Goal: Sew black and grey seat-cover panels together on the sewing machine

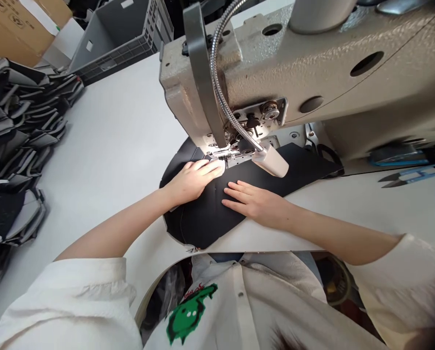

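A black fabric piece (206, 214) lies flat on the white table (122, 146) under the head of a beige industrial sewing machine (312, 73). My left hand (193, 180) rests on the fabric with its fingers pressed together, fingertips right beside the presser foot (225, 158). My right hand (254, 199) lies flat on the fabric a little nearer to me, fingers stretched out and pointing left. Neither hand grips anything. The needle area is partly hidden by the machine's lamp (270, 160).
A large stack of black and grey cut pieces (16, 146) fills the table's left edge. A grey plastic crate (118, 34) and cardboard boxes (16, 24) stand at the back left. Blue thread snips (414, 176) lie at the right by the machine base.
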`<act>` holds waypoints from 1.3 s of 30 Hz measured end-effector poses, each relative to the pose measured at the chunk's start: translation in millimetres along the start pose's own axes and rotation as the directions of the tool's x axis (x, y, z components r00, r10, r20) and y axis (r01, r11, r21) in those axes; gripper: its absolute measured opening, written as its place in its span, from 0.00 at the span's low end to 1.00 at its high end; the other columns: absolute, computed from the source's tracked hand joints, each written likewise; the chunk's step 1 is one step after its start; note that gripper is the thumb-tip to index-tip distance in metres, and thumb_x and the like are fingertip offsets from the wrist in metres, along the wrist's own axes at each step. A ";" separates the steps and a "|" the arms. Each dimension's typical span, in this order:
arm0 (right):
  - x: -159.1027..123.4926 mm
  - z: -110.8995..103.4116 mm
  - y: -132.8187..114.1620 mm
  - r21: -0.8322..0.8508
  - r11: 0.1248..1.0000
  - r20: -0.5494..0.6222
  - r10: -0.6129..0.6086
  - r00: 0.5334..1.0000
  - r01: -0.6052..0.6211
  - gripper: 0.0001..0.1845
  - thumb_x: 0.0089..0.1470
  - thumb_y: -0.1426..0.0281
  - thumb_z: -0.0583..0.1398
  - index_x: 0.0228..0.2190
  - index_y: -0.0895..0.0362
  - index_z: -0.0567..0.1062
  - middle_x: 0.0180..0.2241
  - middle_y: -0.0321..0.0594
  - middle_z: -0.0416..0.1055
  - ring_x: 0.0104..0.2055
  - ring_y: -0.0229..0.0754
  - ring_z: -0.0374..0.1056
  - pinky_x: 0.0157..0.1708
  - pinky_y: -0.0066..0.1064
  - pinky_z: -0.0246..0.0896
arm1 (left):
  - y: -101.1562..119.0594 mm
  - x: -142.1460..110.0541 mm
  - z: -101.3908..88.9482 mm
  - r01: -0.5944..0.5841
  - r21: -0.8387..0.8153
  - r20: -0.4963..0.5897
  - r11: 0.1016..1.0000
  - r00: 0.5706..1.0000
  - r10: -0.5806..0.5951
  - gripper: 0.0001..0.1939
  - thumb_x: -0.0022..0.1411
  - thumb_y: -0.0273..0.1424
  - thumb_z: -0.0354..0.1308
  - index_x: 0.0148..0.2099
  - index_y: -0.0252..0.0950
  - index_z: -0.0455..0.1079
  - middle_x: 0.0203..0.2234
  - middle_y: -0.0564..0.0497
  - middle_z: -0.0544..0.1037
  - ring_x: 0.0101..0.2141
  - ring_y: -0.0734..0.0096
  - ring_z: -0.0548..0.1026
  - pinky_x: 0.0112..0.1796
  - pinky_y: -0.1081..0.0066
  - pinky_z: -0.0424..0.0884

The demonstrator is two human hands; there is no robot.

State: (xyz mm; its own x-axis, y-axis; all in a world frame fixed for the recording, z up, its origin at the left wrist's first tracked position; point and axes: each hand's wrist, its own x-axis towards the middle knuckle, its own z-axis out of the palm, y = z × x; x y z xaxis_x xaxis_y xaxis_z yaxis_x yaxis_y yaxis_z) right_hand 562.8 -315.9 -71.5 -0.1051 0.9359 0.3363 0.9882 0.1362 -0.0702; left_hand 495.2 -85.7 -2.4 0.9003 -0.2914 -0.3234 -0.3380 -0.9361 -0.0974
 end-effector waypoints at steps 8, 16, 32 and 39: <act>-3.0 -4.0 -1.2 0.013 0.999 -0.021 0.040 0.999 -0.040 0.21 0.62 0.80 0.47 0.51 0.64 0.72 0.54 0.57 0.67 0.60 0.52 0.60 0.57 0.48 0.60 | 4.7 5.1 -3.5 0.031 -0.029 0.015 0.999 0.999 -0.030 0.35 0.58 0.18 0.40 0.67 0.40 0.51 0.66 0.54 0.53 0.61 0.59 0.56 0.54 0.56 0.62; -6.4 -5.8 4.0 -0.002 0.997 -0.036 0.075 0.997 -0.075 0.21 0.62 0.80 0.48 0.51 0.61 0.73 0.55 0.53 0.66 0.59 0.49 0.61 0.57 0.47 0.61 | 4.6 8.7 -1.5 0.062 -0.048 0.007 0.997 0.998 -0.062 0.36 0.57 0.19 0.42 0.68 0.40 0.50 0.66 0.53 0.54 0.61 0.59 0.56 0.53 0.56 0.63; 8.2 -3.6 -18.0 -0.076 0.996 -0.087 0.040 0.995 -0.047 0.18 0.60 0.76 0.53 0.49 0.59 0.74 0.52 0.51 0.69 0.56 0.50 0.64 0.53 0.45 0.62 | 9.1 -2.0 6.5 0.067 0.055 -0.153 0.996 0.986 -0.057 0.32 0.58 0.21 0.46 0.64 0.40 0.57 0.56 0.41 0.63 0.50 0.55 0.64 0.49 0.59 0.65; 3.6 -4.0 -16.7 -0.110 0.994 -0.097 0.012 0.995 -0.023 0.18 0.61 0.78 0.51 0.49 0.58 0.74 0.51 0.49 0.70 0.55 0.49 0.65 0.52 0.43 0.65 | 8.7 -6.2 6.9 0.044 0.125 -0.120 0.991 0.992 -0.029 0.28 0.62 0.21 0.43 0.64 0.41 0.58 0.42 0.43 0.69 0.41 0.60 0.68 0.41 0.64 0.68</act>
State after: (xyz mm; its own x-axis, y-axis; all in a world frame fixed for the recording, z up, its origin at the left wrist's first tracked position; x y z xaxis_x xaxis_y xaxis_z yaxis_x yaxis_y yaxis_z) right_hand 546.3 -316.2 -65.3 -0.0817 0.9015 0.4250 0.9966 0.0781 0.0258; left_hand 484.8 -90.7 -7.8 0.9362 -0.2857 -0.2047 -0.3295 -0.9161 -0.2283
